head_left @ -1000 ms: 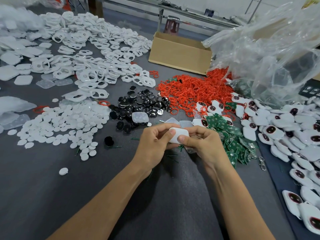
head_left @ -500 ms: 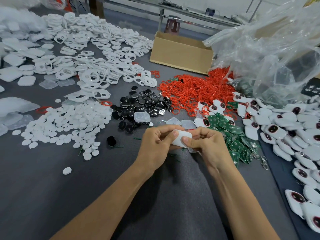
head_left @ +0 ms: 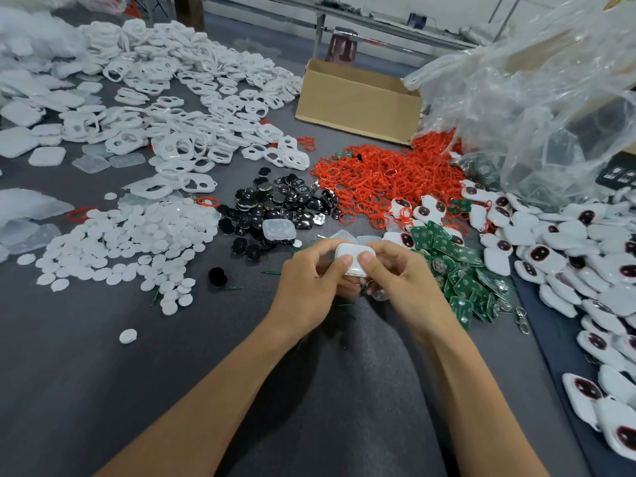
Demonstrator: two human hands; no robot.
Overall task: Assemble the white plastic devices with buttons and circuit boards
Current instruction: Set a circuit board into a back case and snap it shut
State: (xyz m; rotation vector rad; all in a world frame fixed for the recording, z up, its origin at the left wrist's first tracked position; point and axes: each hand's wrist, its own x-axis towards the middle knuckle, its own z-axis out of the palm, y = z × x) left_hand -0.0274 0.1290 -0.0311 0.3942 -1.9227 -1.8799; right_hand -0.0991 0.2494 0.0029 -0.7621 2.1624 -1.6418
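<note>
In the head view, the left hand and right hand meet above the grey table, both pinching a white plastic case with thumbs pressed on top. Green circuit boards lie just right; black buttons and white discs lie beyond, left.

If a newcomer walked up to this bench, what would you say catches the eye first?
Most likely the heap of red rings at the centre back, bright against the grey table. Next, the left hand and right hand in the middle, both pinching one white device with thumbs on top. Just right of the hands lie green circuit boards, and white frames sprawl across the far left.
</note>
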